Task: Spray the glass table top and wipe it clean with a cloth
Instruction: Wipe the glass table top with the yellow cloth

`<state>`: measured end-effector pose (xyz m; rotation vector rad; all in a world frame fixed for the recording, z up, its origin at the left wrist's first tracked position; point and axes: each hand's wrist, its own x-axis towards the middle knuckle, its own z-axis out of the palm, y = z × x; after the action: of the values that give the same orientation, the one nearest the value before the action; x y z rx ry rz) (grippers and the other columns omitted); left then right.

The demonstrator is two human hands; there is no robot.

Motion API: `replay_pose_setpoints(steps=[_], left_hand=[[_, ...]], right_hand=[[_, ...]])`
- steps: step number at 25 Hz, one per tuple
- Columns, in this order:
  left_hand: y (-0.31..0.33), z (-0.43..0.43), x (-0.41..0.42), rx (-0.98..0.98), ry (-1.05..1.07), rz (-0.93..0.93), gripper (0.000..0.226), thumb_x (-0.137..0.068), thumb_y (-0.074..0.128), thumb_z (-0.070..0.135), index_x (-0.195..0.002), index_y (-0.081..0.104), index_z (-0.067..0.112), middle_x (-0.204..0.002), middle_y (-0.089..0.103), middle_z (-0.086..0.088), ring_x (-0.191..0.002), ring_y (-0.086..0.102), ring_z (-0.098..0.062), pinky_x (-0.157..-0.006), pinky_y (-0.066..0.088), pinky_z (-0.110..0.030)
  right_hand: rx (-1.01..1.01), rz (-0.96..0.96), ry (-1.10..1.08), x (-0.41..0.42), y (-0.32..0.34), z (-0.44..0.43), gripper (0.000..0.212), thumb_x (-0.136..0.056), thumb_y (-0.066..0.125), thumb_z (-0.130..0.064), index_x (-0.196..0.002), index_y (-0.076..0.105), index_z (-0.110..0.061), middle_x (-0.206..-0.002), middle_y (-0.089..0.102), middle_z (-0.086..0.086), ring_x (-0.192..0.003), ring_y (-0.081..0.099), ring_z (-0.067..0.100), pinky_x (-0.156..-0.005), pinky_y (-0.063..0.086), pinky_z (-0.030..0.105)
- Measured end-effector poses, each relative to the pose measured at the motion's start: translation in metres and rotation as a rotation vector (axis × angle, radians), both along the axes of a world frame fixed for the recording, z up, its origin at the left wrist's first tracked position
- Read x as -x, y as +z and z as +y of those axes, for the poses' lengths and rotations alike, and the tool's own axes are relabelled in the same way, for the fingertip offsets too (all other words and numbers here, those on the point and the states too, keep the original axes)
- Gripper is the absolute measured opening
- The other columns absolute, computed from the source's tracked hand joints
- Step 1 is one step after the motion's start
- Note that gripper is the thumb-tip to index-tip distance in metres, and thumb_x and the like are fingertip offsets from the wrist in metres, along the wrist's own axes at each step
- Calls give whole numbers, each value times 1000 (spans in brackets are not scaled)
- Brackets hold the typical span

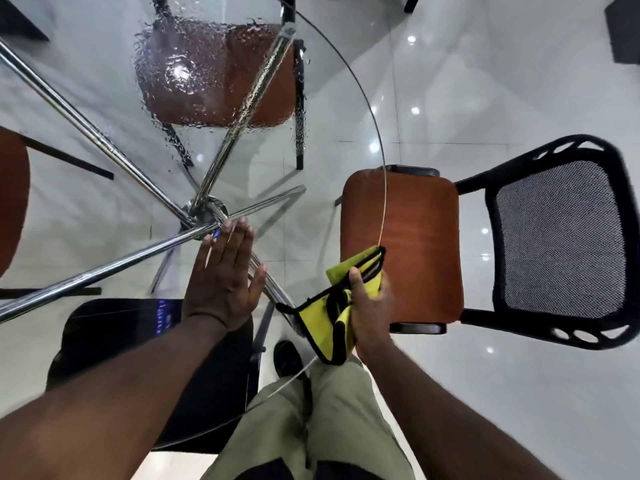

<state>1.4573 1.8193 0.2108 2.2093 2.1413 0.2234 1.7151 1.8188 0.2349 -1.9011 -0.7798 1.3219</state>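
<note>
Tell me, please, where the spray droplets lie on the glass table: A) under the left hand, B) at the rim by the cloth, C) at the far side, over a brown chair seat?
C: the droplets sit on the far part of the glass, above the brown seat; none show near the left hand or the cloth.

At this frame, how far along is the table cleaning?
Done: spraying, it seems; droplets cover the far part of the glass table top. In hand: the right hand grips the yellow cloth at the near rim, the left hand flat over the glass. Left: wiping; the droplets look untouched.
</note>
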Motion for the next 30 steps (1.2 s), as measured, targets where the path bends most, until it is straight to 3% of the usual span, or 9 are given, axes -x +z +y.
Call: replay_pose_setpoints(steps=[6, 8, 13, 15, 17, 21, 24, 27, 30], left_hand=[[1, 3, -1, 15, -4, 4, 74, -101, 49, 43, -163, 26, 9, -172, 18, -7, -160, 14, -25, -128, 18, -50], [-1, 3, 1, 21, -4, 13, 73, -102, 46, 44, -163, 26, 9, -172, 18, -7, -160, 15, -25, -127, 18, -51], [-1, 2, 2, 57, 0, 26, 74, -103, 36, 48, -164, 21, 9, -173, 14, -7, -160, 13, -27, -126, 19, -54], [-1, 1, 3, 64, -5, 34, 74, -104, 36, 48, -164, 19, 8, -173, 12, -7, -160, 12, -28, -127, 18, -54], [0, 1, 3, 63, -15, 40, 74, -104, 38, 46, -164, 19, 8, -173, 13, -8, -160, 10, -28, -127, 17, -54], [2, 2, 2, 65, -17, 37, 74, -103, 42, 45, -164, 20, 8, -173, 13, -7, -160, 10, -26, -128, 15, -53], [2, 2, 2, 68, -2, 37, 74, -103, 42, 46, -164, 21, 9, -173, 15, -6, -160, 13, -25, -128, 16, -51], [0, 1, 4, 64, -1, 33, 73, -102, 42, 47, -163, 24, 11, -173, 17, -5, -160, 15, -25, -128, 18, -50], [-4, 1, 6, 51, 1, 30, 73, -102, 43, 46, -164, 24, 12, -173, 18, -5, -160, 15, -24, -125, 23, -53]], right_hand=[[-87, -28, 11, -27, -17, 178, 59, -80, 86, -52, -127, 71, -20, -112, 79, -1, -105, 76, 20, -102, 60, 54], [-114, -46, 25, -33, -30, 214, 64, -73, 87, -58, -125, 72, -22, -111, 80, -1, -104, 77, 21, -100, 61, 54], [-27, -99, -28, -16, -4, 103, 57, -92, 76, -52, -141, 63, -25, -125, 75, -5, -117, 71, 16, -106, 57, 43], [6, -107, -42, 2, 0, 30, 60, -95, 77, -47, -147, 60, -23, -132, 72, -4, -124, 68, 17, -111, 52, 41], [19, -159, -7, 11, 4, 1, 70, -90, 76, -55, -150, 57, -23, -137, 70, -2, -128, 65, 18, -114, 50, 42], [2, -306, 13, -11, -5, 112, 76, -87, 75, -61, -152, 53, -30, -134, 70, 1, -125, 66, 23, -109, 53, 41], [-14, -300, 79, -22, -5, 197, 73, -87, 74, -63, -151, 53, -34, -129, 70, 3, -121, 67, 27, -100, 55, 37], [-28, -324, 57, -21, -4, 194, 72, -93, 71, -60, -155, 49, -31, -139, 68, 9, -130, 63, 31, -104, 52, 38], [-21, -281, 1, -13, -4, 126, 73, -96, 71, -56, -159, 46, -29, -146, 65, 6, -135, 60, 28, -112, 49, 38]])
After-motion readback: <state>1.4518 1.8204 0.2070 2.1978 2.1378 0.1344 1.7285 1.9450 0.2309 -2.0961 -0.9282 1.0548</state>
